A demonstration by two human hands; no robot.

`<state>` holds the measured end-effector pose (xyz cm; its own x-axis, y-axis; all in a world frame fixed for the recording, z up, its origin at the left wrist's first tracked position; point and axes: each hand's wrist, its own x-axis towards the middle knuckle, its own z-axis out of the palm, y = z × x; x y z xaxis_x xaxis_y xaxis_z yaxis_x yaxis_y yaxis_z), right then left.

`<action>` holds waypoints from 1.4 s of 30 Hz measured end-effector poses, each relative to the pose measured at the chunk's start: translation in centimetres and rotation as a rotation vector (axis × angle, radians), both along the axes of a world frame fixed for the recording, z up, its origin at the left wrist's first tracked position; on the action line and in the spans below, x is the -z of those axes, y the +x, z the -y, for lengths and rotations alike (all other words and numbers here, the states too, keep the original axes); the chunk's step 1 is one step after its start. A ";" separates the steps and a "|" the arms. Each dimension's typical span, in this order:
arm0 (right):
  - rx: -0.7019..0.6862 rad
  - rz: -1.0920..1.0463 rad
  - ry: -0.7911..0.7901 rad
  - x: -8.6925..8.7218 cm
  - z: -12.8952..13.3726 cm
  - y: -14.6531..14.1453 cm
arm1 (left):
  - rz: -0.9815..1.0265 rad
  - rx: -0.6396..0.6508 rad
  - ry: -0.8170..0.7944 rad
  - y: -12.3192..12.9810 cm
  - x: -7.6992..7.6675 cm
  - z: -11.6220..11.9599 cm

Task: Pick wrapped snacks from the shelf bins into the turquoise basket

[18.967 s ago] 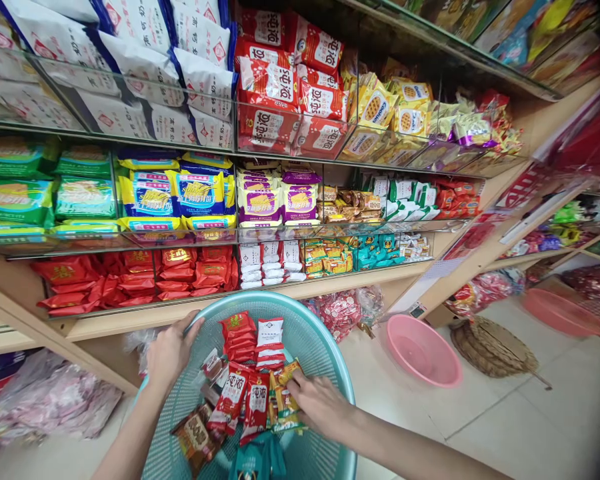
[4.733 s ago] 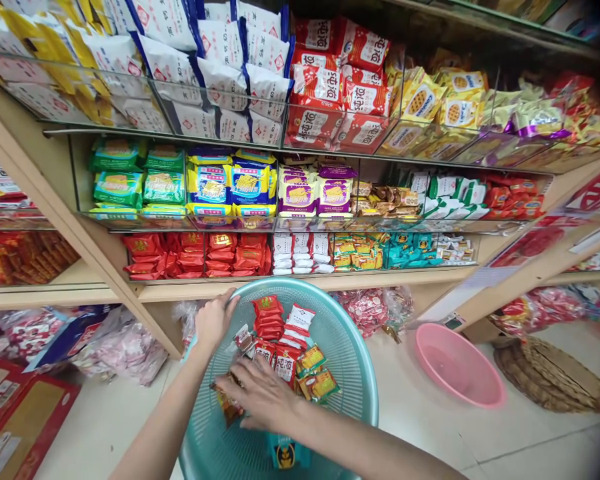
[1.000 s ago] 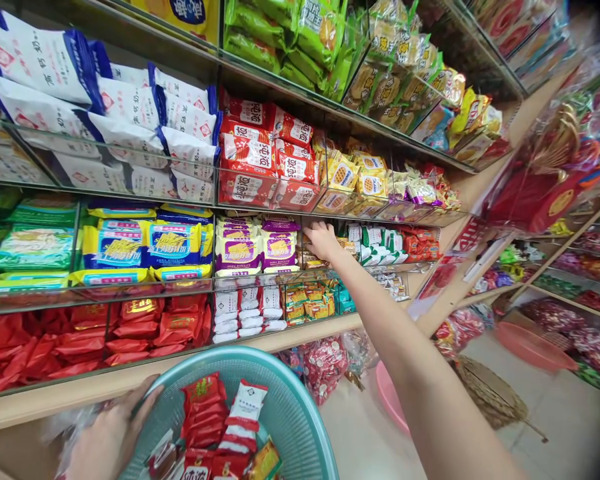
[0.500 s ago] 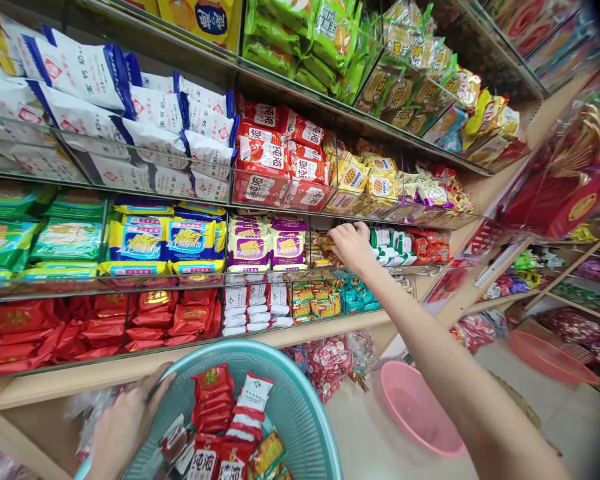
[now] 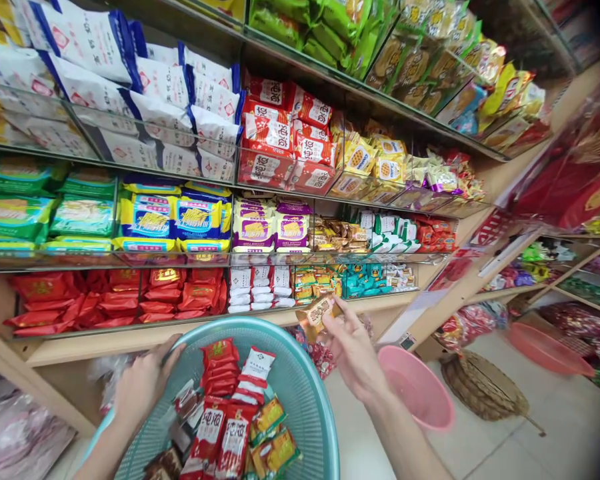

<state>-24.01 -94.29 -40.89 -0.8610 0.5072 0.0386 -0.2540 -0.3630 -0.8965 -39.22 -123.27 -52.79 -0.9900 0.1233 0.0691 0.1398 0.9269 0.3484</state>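
Note:
My right hand [image 5: 353,347] pinches a small brown-and-gold snack packet [image 5: 316,317] in front of the lowest shelf, just beyond the right rim of a teal plastic basket [image 5: 313,400]. My left hand [image 5: 143,383] is closed over the basket's left rim. Inside the basket lie red packets [image 5: 219,367], white-and-red packets [image 5: 255,373], larger red-and-white packets [image 5: 233,440] and yellow-green packets [image 5: 275,453]. Similar brown-gold packets [image 5: 337,235] fill a compartment on the shelf above.
Shelves with clear dividers hold white-blue packets [image 5: 165,87], purple-cream biscuit packs [image 5: 253,227] and teal packets [image 5: 365,281]. On the floor at right are a pink basin [image 5: 420,393], a woven brown basket [image 5: 485,387] and another pink basin [image 5: 550,350].
My right hand has come back from the brown-gold compartment, down toward the basket, and now holds a packet from there. My left hand stays on the rim. The view has shifted slightly.

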 end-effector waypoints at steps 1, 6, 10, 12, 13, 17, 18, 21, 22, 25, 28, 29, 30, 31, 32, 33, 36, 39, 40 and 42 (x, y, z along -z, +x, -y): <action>-0.020 0.029 -0.037 0.5 0.6 0.2 | 0.021 -0.005 -0.028 0.1 -0.2 -0.1; -0.090 0.118 -0.063 2.0 2.8 0.5 | 0.018 -0.015 -0.064 0.6 -0.6 -0.4; -0.168 0.132 -0.038 2.5 4.2 0.8 | -0.030 0.014 -0.060 0.8 -0.4 -0.4; -0.188 0.148 -0.029 3.0 5.0 0.9 | -0.046 0.025 -0.060 1.0 -0.4 -0.4; -0.201 0.158 -0.023 3.3 5.4 1.0 | -0.050 0.022 -0.061 1.0 -0.4 -0.4; -0.288 0.214 0.002 4.8 7.2 1.5 | -0.045 0.015 -0.049 1.2 -0.5 -0.5; -0.312 0.237 0.005 5.2 7.7 1.7 | -0.042 0.016 -0.043 1.2 -0.5 -0.5; -0.383 0.315 0.020 6.5 9.0 2.4 | -0.049 0.017 -0.032 1.2 -0.3 -0.4; -0.412 0.337 0.023 7.0 9.4 2.6 | -0.059 0.017 -0.031 1.2 -0.2 -0.4; -0.498 0.423 0.046 8.6 10.9 3.0 | -0.083 0.026 -0.037 1.1 0.0 -0.3; -0.554 0.523 0.105 10.6 12.8 2.9 | -0.091 0.037 -0.052 1.1 0.1 -0.3; -0.558 0.541 0.135 11.4 13.4 2.8 | -0.094 0.037 -0.055 1.1 0.0 -0.3; -0.558 0.550 0.164 12.0 14.1 2.7 | -0.095 0.036 -0.057 1.1 0.0 -0.3; -0.557 0.555 0.189 12.7 14.7 2.5 | -0.096 0.034 -0.058 1.2 -0.1 -0.3; -0.558 0.558 0.209 13.2 15.2 2.4 | -0.095 0.033 -0.057 1.2 -0.1 -0.2; -0.566 0.562 0.222 13.8 15.7 2.3 | -0.093 0.031 -0.053 1.2 -0.1 -0.2; -0.574 0.580 0.254 14.8 16.6 2.2 | -0.080 0.032 -0.034 1.2 -0.2 -0.1; -0.576 0.570 0.281 15.1 17.0 2.4 | -0.065 0.033 -0.017 1.1 -0.2 -0.1; -0.594 0.560 0.269 15.1 17.2 2.4 | -0.058 0.032 -0.013 1.0 -0.2 -0.1; -0.650 0.530 0.236 14.8 17.7 2.4 | -0.045 0.031 -0.007 1.0 -0.2 -0.2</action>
